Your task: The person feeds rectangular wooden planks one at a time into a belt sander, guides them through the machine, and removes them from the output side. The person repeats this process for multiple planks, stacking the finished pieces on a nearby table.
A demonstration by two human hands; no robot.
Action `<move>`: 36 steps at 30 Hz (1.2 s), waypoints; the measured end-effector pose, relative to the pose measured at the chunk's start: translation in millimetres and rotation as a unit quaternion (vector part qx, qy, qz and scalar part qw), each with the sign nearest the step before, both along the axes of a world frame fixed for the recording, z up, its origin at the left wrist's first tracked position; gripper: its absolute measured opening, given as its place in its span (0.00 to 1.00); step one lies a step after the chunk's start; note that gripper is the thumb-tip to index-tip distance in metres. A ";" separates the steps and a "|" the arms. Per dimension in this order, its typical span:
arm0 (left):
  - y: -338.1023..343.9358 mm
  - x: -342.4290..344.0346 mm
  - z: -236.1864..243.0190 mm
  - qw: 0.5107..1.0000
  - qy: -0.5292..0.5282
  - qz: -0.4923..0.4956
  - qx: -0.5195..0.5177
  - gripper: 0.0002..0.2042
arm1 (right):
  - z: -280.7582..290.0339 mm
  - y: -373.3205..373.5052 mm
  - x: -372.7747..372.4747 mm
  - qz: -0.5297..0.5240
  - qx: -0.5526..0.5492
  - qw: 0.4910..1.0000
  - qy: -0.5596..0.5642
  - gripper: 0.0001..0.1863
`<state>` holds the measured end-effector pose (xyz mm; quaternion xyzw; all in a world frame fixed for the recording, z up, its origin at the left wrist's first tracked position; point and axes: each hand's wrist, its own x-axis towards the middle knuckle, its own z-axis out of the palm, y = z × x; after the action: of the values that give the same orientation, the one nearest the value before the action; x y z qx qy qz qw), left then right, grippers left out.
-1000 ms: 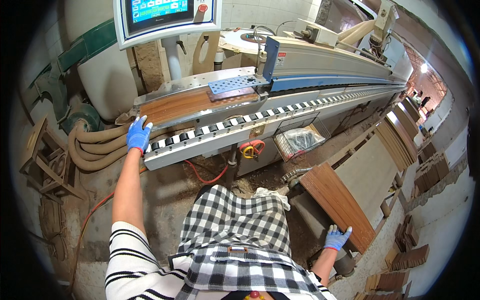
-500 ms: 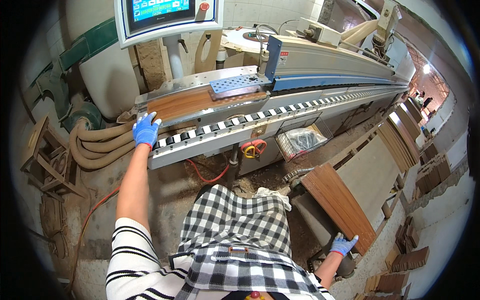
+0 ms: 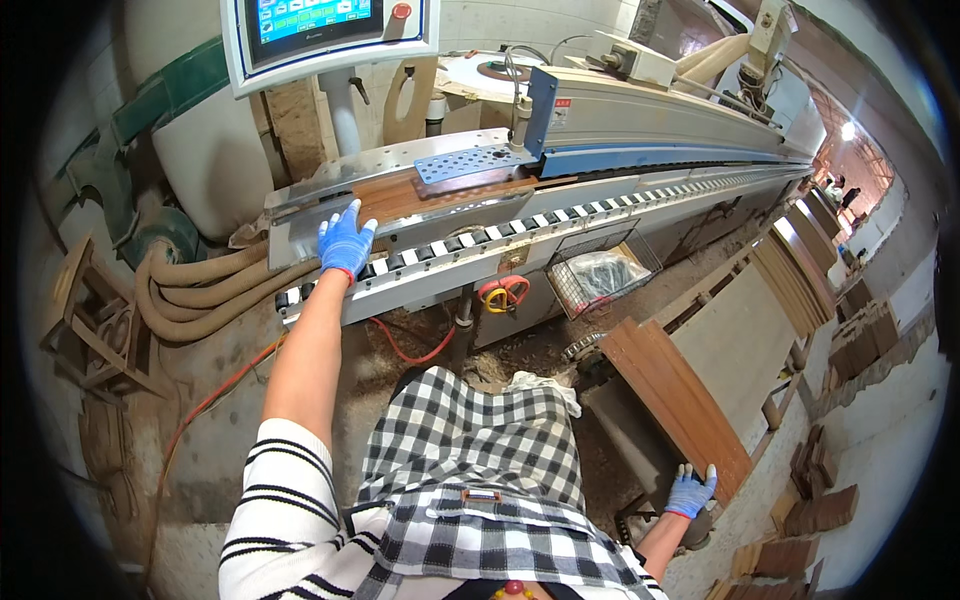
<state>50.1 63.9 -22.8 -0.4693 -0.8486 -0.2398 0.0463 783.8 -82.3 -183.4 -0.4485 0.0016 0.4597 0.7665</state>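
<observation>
My left hand (image 3: pixel 346 240), in a blue-coated glove, lies with fingers stretched out against the near-left end of a brown wood-grain board (image 3: pixel 405 197). The board lies on the metal infeed table (image 3: pixel 290 245) of a long machine, its far part under a perforated blue plate (image 3: pixel 475 163). At lower right, my right hand (image 3: pixel 689 492), also gloved, rests with fingers apart at the near end of stacked wood-grain boards (image 3: pixel 675 400). The top board sits offset from the one beneath. The underside of the right hand is hidden.
A roller track (image 3: pixel 520 227) runs along the machine's front. A control screen (image 3: pixel 315 25) stands above. Yellow and red tape rolls (image 3: pixel 503 293) hang beside a wire basket (image 3: pixel 605 275). Thick hoses (image 3: pixel 200 290) and a wooden stool (image 3: pixel 90 310) are at left. More boards (image 3: pixel 795 265) stand far right.
My left hand and the board have slid right along the machine, the board going further under the blue plate. At the stack, the top board has shifted left, with my right hand at its end.
</observation>
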 end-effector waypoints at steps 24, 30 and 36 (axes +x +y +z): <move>-136.8 -18.2 -2.9 0.974 0.196 -0.114 -0.019 0.31 | 124.6 138.4 -409.4 0.569 0.136 0.773 0.245 0.22; -129.0 -44.3 10.2 0.990 0.103 -0.034 -0.090 0.32 | 123.6 138.2 -389.3 0.602 0.202 0.768 0.082 0.30; -95.4 -47.6 23.4 0.986 0.060 0.045 -0.148 0.33 | 75.2 165.8 -276.6 0.381 0.099 0.666 -0.634 0.21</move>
<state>2.6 -31.5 0.6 -0.4458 -0.8907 -0.0804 0.0376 507.3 83.5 -108.2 -0.5145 -0.7015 0.3137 0.3805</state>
